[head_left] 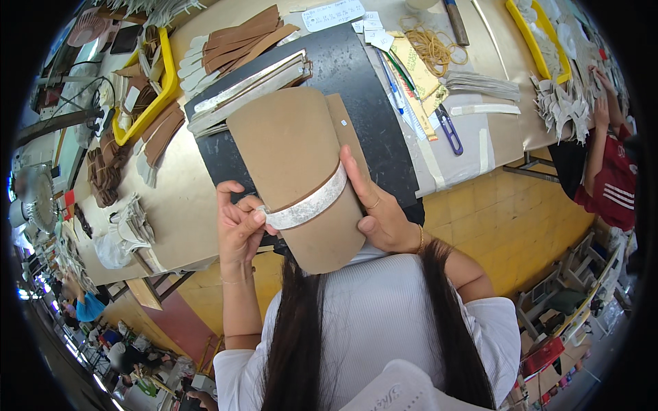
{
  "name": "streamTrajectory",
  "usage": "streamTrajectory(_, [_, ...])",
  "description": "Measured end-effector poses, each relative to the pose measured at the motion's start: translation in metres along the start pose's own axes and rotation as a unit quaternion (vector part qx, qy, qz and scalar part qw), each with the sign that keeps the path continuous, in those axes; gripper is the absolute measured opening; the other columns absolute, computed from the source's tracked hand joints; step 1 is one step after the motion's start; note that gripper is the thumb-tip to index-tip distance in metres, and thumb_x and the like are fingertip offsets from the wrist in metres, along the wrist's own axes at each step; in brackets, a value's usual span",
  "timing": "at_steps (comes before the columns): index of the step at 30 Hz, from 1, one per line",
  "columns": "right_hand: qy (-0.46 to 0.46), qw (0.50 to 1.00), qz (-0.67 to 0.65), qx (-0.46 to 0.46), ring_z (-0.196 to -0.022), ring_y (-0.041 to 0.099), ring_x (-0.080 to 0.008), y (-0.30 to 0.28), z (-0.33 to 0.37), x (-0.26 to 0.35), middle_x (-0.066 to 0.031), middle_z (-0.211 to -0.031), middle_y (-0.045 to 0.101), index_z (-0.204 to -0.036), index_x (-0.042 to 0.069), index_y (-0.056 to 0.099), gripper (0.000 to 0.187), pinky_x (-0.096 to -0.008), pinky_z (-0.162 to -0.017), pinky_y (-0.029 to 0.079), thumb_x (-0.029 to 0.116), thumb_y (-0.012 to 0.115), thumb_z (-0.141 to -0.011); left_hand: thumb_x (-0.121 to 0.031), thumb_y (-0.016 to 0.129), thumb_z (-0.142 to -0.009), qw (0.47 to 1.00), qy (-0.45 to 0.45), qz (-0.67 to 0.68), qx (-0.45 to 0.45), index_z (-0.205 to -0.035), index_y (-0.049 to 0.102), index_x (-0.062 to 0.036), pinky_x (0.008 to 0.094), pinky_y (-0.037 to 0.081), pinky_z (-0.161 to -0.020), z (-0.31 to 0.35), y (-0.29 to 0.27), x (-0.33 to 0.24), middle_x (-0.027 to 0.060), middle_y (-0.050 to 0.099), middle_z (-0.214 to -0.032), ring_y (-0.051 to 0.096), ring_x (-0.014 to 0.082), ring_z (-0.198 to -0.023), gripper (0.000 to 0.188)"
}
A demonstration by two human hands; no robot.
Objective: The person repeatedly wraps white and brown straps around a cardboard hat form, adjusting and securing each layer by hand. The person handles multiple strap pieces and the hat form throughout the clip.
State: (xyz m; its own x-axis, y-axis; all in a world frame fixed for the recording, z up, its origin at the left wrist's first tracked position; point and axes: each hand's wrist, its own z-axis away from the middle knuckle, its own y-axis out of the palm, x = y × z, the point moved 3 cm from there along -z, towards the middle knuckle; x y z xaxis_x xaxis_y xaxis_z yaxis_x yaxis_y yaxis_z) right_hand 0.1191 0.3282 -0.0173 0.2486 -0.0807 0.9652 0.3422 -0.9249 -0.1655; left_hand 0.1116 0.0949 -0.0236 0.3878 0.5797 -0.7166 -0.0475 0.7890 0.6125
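Note:
A curved brown board (pixel 284 144) stretches from the black mat (pixel 384 130) towards my chest. Across its lower part runs a mottled white strip (pixel 308 209), bent to follow the curve. My left hand (pixel 240 222) pinches the strip's left end between thumb and fingertips, just off the board's edge. On the opposite side, the straightened fingers of my right hand (pixel 385 214) lie against the board's edge at the strip's right end, with the thumb apart and lower on the board. Behind the board, a stack of pale strips (pixel 253 89) rests on the mat.
Brown strips (pixel 240 38) lie at the back left beside a yellow tray (pixel 168 75). Purple-handled snips (pixel 449 130), pens (pixel 394 85), rubber bands (pixel 433 42) and a hammer handle (pixel 455 22) lie right of the mat. A co-worker in red (pixel 613 178) is at far right.

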Motion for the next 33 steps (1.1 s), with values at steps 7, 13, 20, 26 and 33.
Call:
streamTrajectory(7, [0.176,0.983,-0.040,-0.003,-0.127,0.038,-0.0349,-0.016,-0.014,0.012,-0.0239,-0.140,0.033,-0.143,0.002,-0.008,0.083,-0.0339,-0.107,0.026,0.054,0.032,-0.092,0.006,0.059,-0.082,1.000,-0.007,-0.002,-0.014,-0.112,0.035,-0.0062,0.0300,0.056,-0.057,0.002,-0.003,0.003,0.0156,0.061,-0.078,0.064,0.0222,-0.063,0.040])
streamTrajectory(13, [0.244,0.876,-0.405,-0.090,-0.107,0.057,-0.0355,-0.053,-0.019,0.026,-0.0301,-0.118,0.052,-0.145,0.017,-0.009,0.077,-0.0407,-0.090,0.048,0.066,0.010,-0.088,0.002,0.061,-0.083,1.000,-0.003,-0.027,0.004,-0.114,0.035,-0.0055,0.0295,0.056,-0.058,0.003,-0.011,0.004,0.0152,0.062,-0.079,0.064,0.0221,-0.064,0.041])
streamTrajectory(20, [0.175,0.894,-0.409,-0.062,-0.102,0.060,-0.0373,-0.064,-0.034,0.062,-0.0340,-0.115,0.052,-0.145,0.017,-0.009,0.081,-0.0386,-0.083,0.052,0.069,0.011,-0.086,0.001,0.063,-0.081,0.999,0.022,-0.046,0.006,-0.117,0.035,-0.0046,0.0296,0.056,-0.057,0.001,-0.014,-0.007,0.0150,0.061,-0.077,0.064,0.0224,-0.064,0.045])
streamTrajectory(26, [0.149,0.910,-0.384,-0.050,-0.101,0.061,-0.0286,-0.067,-0.051,0.064,-0.0263,-0.114,0.057,-0.144,0.009,0.002,0.071,-0.0324,-0.083,0.051,0.045,0.036,-0.093,0.000,0.065,-0.080,0.996,0.053,-0.075,-0.003,-0.115,0.041,0.0005,0.0297,0.056,-0.058,-0.007,-0.022,-0.029,0.0157,0.062,-0.080,0.064,0.0222,-0.065,0.042])
streamTrajectory(33, [0.110,0.955,-0.260,-0.091,-0.084,0.064,-0.0160,-0.074,-0.138,0.035,-0.0156,-0.104,0.063,-0.125,-0.004,0.039,0.047,-0.0257,-0.076,0.054,0.007,0.062,-0.085,-0.009,0.062,-0.084,0.975,0.149,-0.163,0.005,-0.105,0.055,0.0029,0.0229,0.051,-0.061,-0.065,-0.020,-0.104,0.0102,0.062,-0.083,0.062,0.0173,-0.069,0.024])
